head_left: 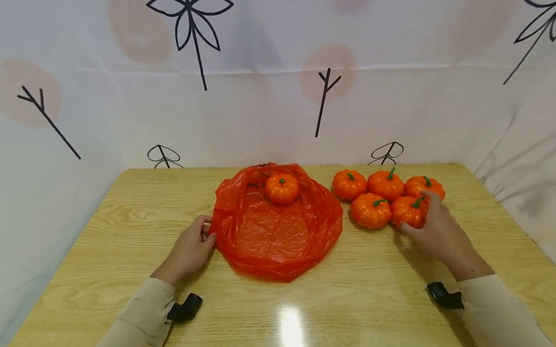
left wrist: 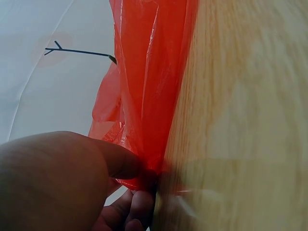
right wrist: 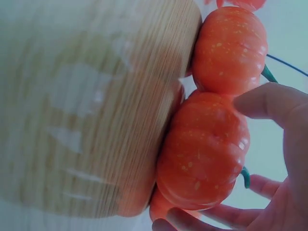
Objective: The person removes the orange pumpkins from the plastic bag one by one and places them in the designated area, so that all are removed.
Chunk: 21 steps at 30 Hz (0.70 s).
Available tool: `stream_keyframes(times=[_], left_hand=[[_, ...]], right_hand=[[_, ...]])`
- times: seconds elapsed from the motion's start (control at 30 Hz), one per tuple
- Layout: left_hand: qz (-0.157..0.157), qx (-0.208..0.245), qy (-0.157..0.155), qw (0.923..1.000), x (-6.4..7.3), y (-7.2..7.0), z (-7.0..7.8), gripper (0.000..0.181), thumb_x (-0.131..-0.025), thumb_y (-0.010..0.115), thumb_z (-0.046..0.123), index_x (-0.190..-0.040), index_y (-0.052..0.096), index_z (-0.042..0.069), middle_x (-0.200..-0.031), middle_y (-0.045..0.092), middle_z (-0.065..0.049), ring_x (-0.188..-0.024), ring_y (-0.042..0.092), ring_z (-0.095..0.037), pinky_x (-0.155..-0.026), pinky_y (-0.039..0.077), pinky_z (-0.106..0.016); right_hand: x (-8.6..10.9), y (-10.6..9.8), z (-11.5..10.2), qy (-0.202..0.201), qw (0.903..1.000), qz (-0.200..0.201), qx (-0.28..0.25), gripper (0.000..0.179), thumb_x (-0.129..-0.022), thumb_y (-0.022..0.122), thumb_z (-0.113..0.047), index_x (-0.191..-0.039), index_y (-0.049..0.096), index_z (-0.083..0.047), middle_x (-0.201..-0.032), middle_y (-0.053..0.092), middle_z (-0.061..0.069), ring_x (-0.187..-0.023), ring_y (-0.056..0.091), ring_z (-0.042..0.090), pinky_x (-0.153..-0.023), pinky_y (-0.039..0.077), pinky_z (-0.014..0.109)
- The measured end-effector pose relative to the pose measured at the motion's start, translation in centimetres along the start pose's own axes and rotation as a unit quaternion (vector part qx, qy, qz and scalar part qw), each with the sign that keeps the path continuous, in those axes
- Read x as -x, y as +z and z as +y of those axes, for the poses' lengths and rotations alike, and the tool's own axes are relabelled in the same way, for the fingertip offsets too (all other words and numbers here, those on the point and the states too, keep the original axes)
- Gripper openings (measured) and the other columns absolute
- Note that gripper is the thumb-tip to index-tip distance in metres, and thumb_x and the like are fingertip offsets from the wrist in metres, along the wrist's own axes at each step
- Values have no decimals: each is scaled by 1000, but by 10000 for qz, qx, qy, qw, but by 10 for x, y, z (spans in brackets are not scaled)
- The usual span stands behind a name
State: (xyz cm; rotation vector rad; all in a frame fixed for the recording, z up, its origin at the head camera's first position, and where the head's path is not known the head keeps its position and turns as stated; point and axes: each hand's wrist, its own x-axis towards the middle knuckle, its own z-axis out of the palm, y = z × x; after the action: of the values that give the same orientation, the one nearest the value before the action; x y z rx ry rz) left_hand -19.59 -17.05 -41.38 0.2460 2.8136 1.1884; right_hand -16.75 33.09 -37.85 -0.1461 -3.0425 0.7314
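Observation:
A red plastic bag (head_left: pixel 273 243) lies spread on the table with its mouth facing up. Inside it, toward the back, sits a small orange pumpkin (head_left: pixel 282 189) with a green stem. My left hand (head_left: pixel 193 246) pinches the bag's left edge between thumb and fingers; the left wrist view shows the red film (left wrist: pixel 154 86) rising from that pinch. On the right, my right hand (head_left: pixel 439 232) has thumb and fingers around the front-right pumpkin (right wrist: pixel 204 149), which stands on the table. The thumb lies on one side and the fingertips on the opposite side.
Beside the held pumpkin stand several more: a front-left pumpkin (head_left: pixel 370 210), and behind them a back-left one (head_left: pixel 349 185), a middle one (head_left: pixel 385 185) and a right one (head_left: pixel 423 186). A patterned white cloth (head_left: pixel 264 110) hangs behind the wooden table (head_left: pixel 345 308).

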Motion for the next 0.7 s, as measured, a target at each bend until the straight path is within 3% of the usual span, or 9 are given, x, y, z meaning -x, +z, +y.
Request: stream_keyframes(times=[0.1,0.23,0.47,0.6,0.7], left_hand=[[-41,-2,-12,10000,1,1,0,30,-100,56,9,-128,51,1,-98,60,-12,-80,54,-18,-73,46,-29],[-56,10,-3,10000,1,1,0,30,-100,56,9,-128,51,1,-99,60,-12,-81,54,-18,-74,46,-28],[-11,-2,34,10000,0,2,-1,30,-100,56,8,-128,51,0,-98,60,-12,-81,54,-18,-73,46,-29],[-27,-24,7,10000,0,2,-1,30,-100,56,9,-129,51,1,-99,60,-12,-81,54,-19,-74,47,-30],[-10,-54,1,10000,-2,2,-3,31,-100,56,9,-129,51,1,-99,60,-12,-82,54,-20,-75,47,-30]], right_hand=[[3,0,-2,6,9995,327,28,85,-95,59,-38,-153,13,5,-142,27,47,-122,35,63,-90,38,74],[7,0,-7,-140,9924,1206,-184,68,-97,56,-31,-149,28,3,-145,29,40,-126,30,59,-91,36,73],[10,5,-25,-1029,9548,2625,-937,36,-91,60,-8,-125,56,5,-146,44,23,-135,33,46,-100,34,62],[11,10,-41,-1660,9312,2966,-1313,29,-87,62,1,-116,61,7,-139,50,24,-131,37,44,-99,34,56],[11,13,-56,-1980,9246,2946,-1385,27,-87,62,2,-114,62,6,-136,51,24,-129,39,44,-99,34,56]])
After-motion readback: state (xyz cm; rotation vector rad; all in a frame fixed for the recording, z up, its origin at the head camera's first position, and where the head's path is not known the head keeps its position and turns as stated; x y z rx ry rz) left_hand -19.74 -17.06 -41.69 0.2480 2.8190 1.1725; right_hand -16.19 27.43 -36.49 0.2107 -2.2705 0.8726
